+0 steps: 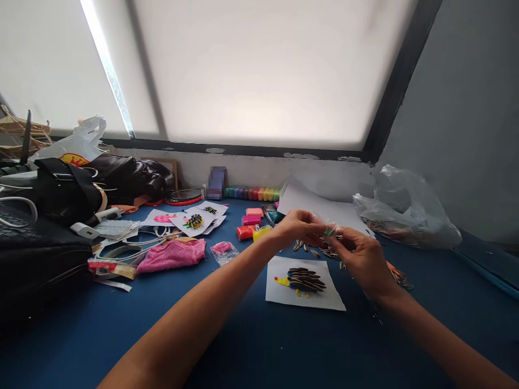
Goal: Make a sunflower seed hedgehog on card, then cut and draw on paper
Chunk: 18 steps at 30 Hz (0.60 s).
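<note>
My left hand [298,224] and my right hand [360,256] meet above the table, fingers closed on a small clear plastic packet with green modelling clay [329,230] in it. Just below them lies a white paper square [279,297]. On it is a hedgehog figure [304,280] with a yellow snout, red nose, blue body, yellow feet and sunflower seeds for spines. Loose sunflower seeds [315,253] are scattered behind the paper, partly hidden by my hands.
Packets of clay [246,232] lie left of my hands, near a pink cloth [172,255]. Finished paper pictures [192,221] sit farther back. Black bags [44,270] and cables crowd the left side. A clear plastic bag [409,216] stands at the back right.
</note>
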Motion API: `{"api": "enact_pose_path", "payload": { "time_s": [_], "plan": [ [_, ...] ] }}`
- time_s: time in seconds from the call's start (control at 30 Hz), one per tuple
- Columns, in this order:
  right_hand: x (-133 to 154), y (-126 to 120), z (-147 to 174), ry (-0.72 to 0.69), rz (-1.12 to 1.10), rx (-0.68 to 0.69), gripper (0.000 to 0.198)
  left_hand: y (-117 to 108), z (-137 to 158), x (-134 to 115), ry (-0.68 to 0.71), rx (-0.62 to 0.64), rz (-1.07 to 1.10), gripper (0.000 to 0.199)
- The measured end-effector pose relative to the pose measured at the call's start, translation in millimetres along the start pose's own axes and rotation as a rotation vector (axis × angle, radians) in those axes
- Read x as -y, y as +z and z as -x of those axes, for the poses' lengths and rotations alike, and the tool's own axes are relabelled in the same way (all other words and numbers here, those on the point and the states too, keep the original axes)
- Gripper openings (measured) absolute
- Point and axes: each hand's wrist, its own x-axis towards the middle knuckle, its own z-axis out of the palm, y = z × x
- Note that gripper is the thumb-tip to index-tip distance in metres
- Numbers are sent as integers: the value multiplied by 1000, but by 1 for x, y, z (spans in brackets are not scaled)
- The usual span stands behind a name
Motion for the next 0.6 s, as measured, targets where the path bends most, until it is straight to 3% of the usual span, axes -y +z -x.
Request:
{"api": "enact_pose_path", "payload": {
  "time_s": [0.23,0.43,0.6],
  "plan": [
    [-1,0,-2,81,-120,-69,44,-7,2,-4,-71,-11,23,20],
    [0,0,-3,67,-189,46,45,-7,1,-3,-52,22,41,19],
    [3,3,-2,-14,-130,77,34,-1,-1,1,-48,-76,42,16]
  ]
}}
